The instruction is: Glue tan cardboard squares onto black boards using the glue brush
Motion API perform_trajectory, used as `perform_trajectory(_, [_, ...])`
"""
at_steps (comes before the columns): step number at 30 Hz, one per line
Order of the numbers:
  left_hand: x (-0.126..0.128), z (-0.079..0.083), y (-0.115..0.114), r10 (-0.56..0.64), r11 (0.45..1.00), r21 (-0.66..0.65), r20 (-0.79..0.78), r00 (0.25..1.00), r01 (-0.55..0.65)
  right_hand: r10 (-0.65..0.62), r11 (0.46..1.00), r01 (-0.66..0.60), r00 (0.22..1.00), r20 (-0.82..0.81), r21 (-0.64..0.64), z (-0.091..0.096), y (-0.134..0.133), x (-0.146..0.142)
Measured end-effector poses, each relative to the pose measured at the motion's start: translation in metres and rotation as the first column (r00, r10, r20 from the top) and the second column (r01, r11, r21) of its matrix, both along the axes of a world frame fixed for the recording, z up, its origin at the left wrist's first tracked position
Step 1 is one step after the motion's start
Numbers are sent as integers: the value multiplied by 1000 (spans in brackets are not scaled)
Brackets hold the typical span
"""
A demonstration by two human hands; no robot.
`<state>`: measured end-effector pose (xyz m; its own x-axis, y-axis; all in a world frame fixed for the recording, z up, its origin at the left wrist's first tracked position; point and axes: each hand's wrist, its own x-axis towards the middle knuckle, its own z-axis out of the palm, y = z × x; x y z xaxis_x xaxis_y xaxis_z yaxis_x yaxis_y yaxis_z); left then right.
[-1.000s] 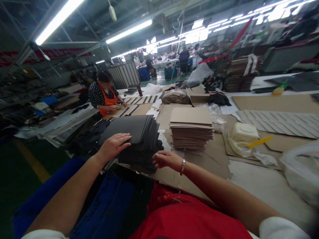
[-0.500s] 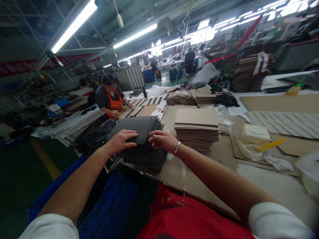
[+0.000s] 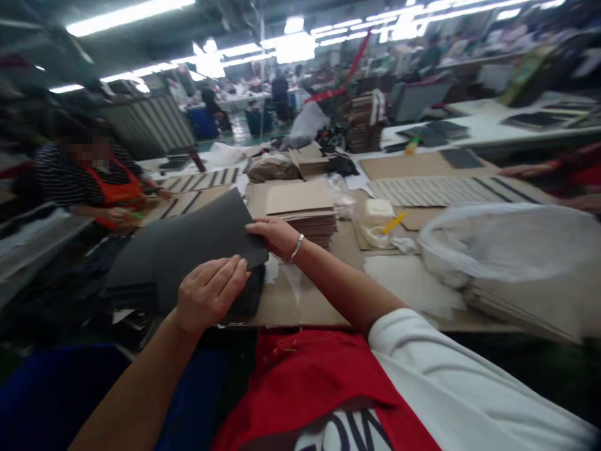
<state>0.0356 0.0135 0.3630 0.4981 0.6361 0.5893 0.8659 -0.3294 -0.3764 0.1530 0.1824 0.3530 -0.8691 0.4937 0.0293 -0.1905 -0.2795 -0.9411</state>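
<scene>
Both my hands grip a dark grey sheet (image 3: 201, 232), lifted and curved above a stack of similar dark sheets (image 3: 251, 294). My left hand (image 3: 211, 291) is closed on its near edge, fingers pressed together on top. My right hand (image 3: 277, 237), with a silver bracelet at the wrist, pinches the sheet's right edge; the thumb side shows and the other fingertips are partly hidden. Just beyond my right hand stands a stack of tan boards (image 3: 300, 200). The sheet's far left end lies over other dark material and is blurred.
A co-worker in an orange apron (image 3: 117, 181) works at the left. Another person's hands (image 3: 528, 171) reach in from the right. On the table are a white tub with a yellow-handled tool (image 3: 379, 216), a clear plastic bag (image 3: 507, 244) and striped strips (image 3: 441, 191). Blue bins (image 3: 61, 388) stand below left.
My hands have taken hold of the top dark sheet and raised its right end off the stack. The view has turned right, bringing the plastic bag and the second person's hands into sight.
</scene>
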Motion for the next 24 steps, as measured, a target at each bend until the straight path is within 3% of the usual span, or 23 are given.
perform_trajectory(3, [50,-50,11,-172,971,-174,-18,985,167,-171,982,156,972,160,104,-73,9,84])
perform_trajectory(5, [79,-97,21,-240,922,-300,51,970,244,-301,952,258,877,374,162,-127,4,140])
perform_trajectory(7, [102,-148,34,-196,877,-415,153,969,243,-365,931,278,663,653,238,-174,-1,184])
perform_trajectory(10, [122,-217,60,5,764,-634,188,982,117,-391,917,276,490,779,287,-220,-1,221])
perform_trajectory(13, [124,-259,78,173,590,-807,115,978,-9,-376,923,240,400,836,301,-238,12,231])
perform_trajectory(15, [122,-272,82,199,538,-842,93,976,-30,-369,927,210,348,862,312,-243,25,230])
perform_trajectory(17, [119,-276,81,203,551,-834,98,974,-31,-371,926,190,312,875,326,-244,39,230])
perform_trajectory(20, [117,-276,76,218,616,-787,124,968,-38,-428,899,221,261,865,378,-240,64,239])
perform_trajectory(24, [112,-285,76,186,703,-711,165,968,-14,-570,799,328,145,809,504,-223,112,275])
